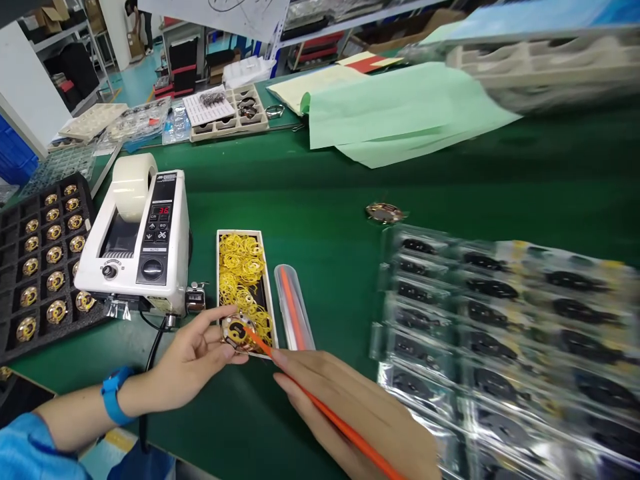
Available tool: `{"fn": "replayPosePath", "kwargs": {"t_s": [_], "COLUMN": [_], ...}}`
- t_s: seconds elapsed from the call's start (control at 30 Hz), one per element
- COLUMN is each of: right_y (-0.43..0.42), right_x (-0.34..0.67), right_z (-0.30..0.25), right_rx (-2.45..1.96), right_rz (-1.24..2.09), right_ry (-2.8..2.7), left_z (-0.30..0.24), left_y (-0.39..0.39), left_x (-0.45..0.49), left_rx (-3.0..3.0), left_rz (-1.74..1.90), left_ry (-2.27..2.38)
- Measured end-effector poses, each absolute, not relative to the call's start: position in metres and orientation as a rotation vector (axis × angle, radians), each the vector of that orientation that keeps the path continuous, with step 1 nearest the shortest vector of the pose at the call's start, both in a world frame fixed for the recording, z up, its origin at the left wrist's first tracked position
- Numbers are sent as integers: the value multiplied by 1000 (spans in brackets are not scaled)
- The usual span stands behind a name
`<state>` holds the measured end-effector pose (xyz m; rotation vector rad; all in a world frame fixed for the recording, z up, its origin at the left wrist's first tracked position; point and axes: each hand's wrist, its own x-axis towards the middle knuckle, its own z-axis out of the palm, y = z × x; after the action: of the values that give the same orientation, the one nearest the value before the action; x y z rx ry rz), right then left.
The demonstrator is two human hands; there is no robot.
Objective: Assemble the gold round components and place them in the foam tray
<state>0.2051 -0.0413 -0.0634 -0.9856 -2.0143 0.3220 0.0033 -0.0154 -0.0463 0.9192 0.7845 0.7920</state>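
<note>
Between the thumb and fingers of my left hand (193, 357) is a round gold-rimmed watch case (235, 331) with a yellow and black face. My right hand (345, 407) grips a long thin orange stick (320, 405), its tip touching or very near the watch case. Just behind the watch case lies a white box (219, 267) filled with thin yellow rings (243, 267). A clear plastic case (305, 320) holding another orange stick sits right of that box.
A white tape dispenser (170, 247) stands left, beside a black foam tray (43, 333) of gold round pieces. Another watch case (384, 213) lies on the green mat (280, 200). Clear plastic trays (445, 327) with dark parts cover the right. Green sheets (400, 120) lie behind.
</note>
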Motion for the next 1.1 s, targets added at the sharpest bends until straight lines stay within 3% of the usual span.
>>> {"fn": "replayPosePath", "kwargs": {"t_s": [0.3, 0.67, 1.1], "right_y": [-35, -33, -34], "right_x": [187, 186, 198], "right_z": [-66, -70, -53], "right_rx": [-849, -726, -1067], "right_rz": [124, -236, 517], "right_ry": [-1960, -2268, -1578], "left_z": [-51, -50, -38], "left_y": [-21, -15, -6], "left_x": [4, 5, 5], "left_rx": [921, 850, 591], "left_rz": [792, 761, 689], "left_ry": [801, 893, 896]}}
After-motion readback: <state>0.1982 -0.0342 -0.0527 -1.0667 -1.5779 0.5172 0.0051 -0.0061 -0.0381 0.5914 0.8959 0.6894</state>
